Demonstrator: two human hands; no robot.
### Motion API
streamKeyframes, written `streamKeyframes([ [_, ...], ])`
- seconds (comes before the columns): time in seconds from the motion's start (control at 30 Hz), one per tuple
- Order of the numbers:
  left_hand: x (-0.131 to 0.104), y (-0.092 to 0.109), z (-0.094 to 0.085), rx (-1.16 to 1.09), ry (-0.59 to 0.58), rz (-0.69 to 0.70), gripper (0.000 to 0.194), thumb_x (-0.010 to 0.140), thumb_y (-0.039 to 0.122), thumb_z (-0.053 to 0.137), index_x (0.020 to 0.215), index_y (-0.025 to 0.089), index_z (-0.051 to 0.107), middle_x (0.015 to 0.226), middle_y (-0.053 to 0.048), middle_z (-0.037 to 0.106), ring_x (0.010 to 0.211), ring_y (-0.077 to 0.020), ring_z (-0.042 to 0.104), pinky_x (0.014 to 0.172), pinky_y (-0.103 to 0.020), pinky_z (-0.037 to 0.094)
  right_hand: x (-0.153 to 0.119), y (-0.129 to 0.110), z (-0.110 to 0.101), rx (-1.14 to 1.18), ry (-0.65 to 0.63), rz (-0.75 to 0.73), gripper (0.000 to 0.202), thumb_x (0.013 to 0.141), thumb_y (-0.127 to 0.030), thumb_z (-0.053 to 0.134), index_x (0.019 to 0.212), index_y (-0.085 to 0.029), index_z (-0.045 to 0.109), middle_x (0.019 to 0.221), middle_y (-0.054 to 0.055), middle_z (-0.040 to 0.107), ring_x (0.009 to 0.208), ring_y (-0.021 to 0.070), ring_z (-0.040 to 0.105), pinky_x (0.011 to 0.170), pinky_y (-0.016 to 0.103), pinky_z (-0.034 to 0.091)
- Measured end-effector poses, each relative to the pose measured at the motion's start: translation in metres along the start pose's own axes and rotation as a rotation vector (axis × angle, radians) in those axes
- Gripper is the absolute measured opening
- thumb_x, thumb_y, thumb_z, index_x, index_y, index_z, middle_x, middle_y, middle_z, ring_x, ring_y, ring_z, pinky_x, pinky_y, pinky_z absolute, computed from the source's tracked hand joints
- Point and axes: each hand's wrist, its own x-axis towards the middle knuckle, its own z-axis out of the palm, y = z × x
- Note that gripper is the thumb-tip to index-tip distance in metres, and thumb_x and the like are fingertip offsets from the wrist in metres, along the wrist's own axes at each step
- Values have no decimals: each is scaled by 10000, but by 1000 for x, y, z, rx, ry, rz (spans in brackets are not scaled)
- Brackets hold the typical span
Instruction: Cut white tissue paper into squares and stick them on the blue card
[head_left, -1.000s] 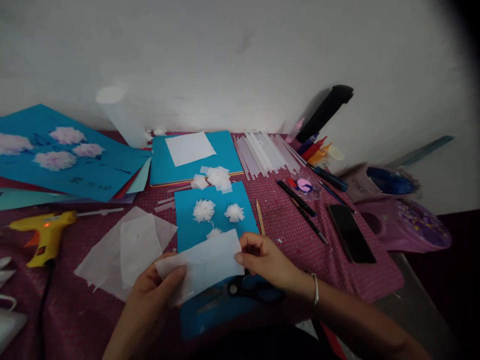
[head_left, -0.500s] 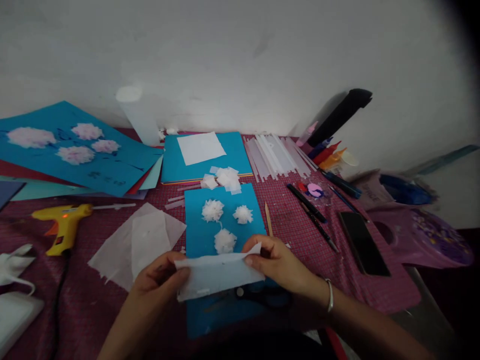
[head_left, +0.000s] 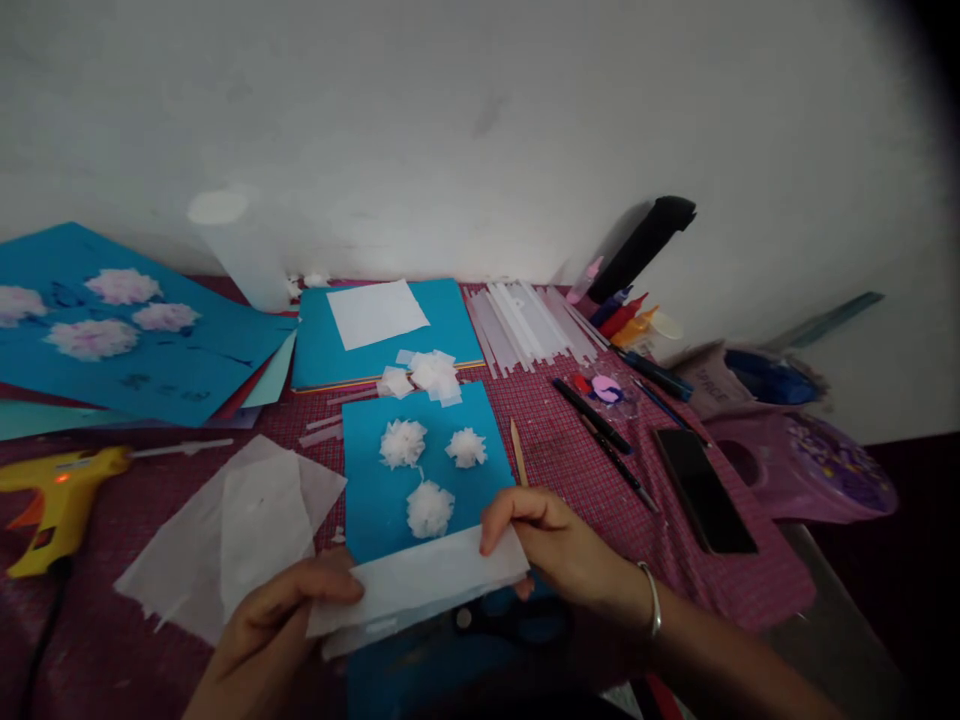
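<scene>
My left hand [head_left: 289, 610] pinches the left end of a folded white paper strip [head_left: 427, 578]. At the strip's right end, my right hand [head_left: 551, 540] grips it between thumb and fingers. The strip is stretched between both hands over the near part of a blue sheet [head_left: 367, 500]. Three white paper flowers lie on that sheet: one upper left [head_left: 403, 443], one upper right [head_left: 466, 448] and one lower [head_left: 430, 509]. Black-handled scissors [head_left: 517, 620] lie under and beside the strip, partly hidden.
At left are a yellow glue gun [head_left: 67, 500], thin white sheets [head_left: 255, 530] and a blue flower picture [head_left: 150, 350]. Behind are small paper squares [head_left: 435, 375] and glue sticks [head_left: 529, 325]. A phone [head_left: 705, 490], pens [head_left: 592, 415] and a pencil [head_left: 519, 450] lie right.
The strip now tilts up to the right, with a loose layer showing along its lower edge. My right fingers have shifted on its end. The whole view has turned somewhat to the right.
</scene>
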Motion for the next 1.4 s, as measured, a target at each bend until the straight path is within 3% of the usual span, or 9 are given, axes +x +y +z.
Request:
streamKeyframes([
  [0.3, -3, -1, 2, -68, -158, 7, 170, 643, 335, 755, 559, 221, 662, 627, -8, 543, 530, -142, 474, 490, -242, 373, -1, 2, -2, 96, 12, 0, 129, 795, -233, 573, 692, -164, 610, 531, -62, 546, 349, 19, 417, 358, 143, 263],
  [0.6, -8, 2, 5, -55, -93, 47, 135, 585, 274, 767, 554, 196, 662, 755, -34, 558, 624, -157, 512, 519, -233, 401, 0, 5, -6, 135, -31, -50, 140, 752, -153, 530, 680, -161, 650, 575, -46, 541, 384, 29, 469, 371, 146, 294],
  [0.73, -3, 2, 8, -99, -73, 70, 288, 578, 401, 793, 533, 188, 606, 667, -2, 527, 582, -140, 489, 503, -227, 418, -2, -2, -5, 140, -74, -60, 196, 762, -294, 570, 697, -148, 685, 598, -16, 564, 420, 56, 506, 390, 165, 342],
  [0.87, 10, -6, 12, -140, 112, 103, 305, 555, 194, 834, 652, 207, 544, 714, 57, 586, 559, -87, 506, 503, -166, 410, -3, -4, -1, -44, -61, -101, 300, 830, -421, 598, 736, -156, 701, 650, 0, 578, 481, 61, 525, 438, 172, 378],
  [0.97, 19, -18, 19, -502, 84, -17, 279, 663, 183, 758, 898, 236, 617, 812, 21, 662, 664, -132, 618, 617, -225, 504, 0, -3, 3, -164, -36, -93, 306, 853, -444, 586, 785, -167, 699, 656, -2, 582, 492, 61, 516, 454, 172, 386],
  [1.07, 21, -27, 32, -743, -92, -233, 193, 797, 272, 631, 968, 185, 653, 965, -87, 709, 899, -218, 661, 789, -343, 536, 5, -2, 8, -247, -24, -49, 346, 868, -467, 547, 805, -158, 689, 604, -11, 556, 471, 64, 495, 446, 174, 367],
  [1.13, 17, -29, 39, -781, -204, -316, 269, 825, 392, 592, 963, 173, 667, 1039, -124, 704, 990, -271, 642, 829, -413, 530, 7, -4, 13, -305, -22, -33, 348, 874, -456, 528, 811, -149, 680, 584, -18, 535, 468, 64, 483, 451, 176, 358],
  [1.27, 8, -29, 38, -645, -343, -294, 296, 799, 395, 642, 991, 173, 672, 1071, -108, 688, 975, -265, 635, 677, -330, 549, 5, -12, 21, -465, -44, -84, 267, 877, -351, 511, 801, -149, 668, 660, -11, 542, 514, 66, 483, 487, 189, 363],
  [1.4, 9, -33, 27, -462, -230, -339, 81, 750, 212, 714, 809, 176, 671, 923, -44, 701, 802, -170, 650, 472, -180, 454, 1, -16, 24, -684, -89, -240, 212, 883, -231, 495, 804, -158, 678, 686, 0, 572, 622, 93, 529, 575, 216, 389],
])
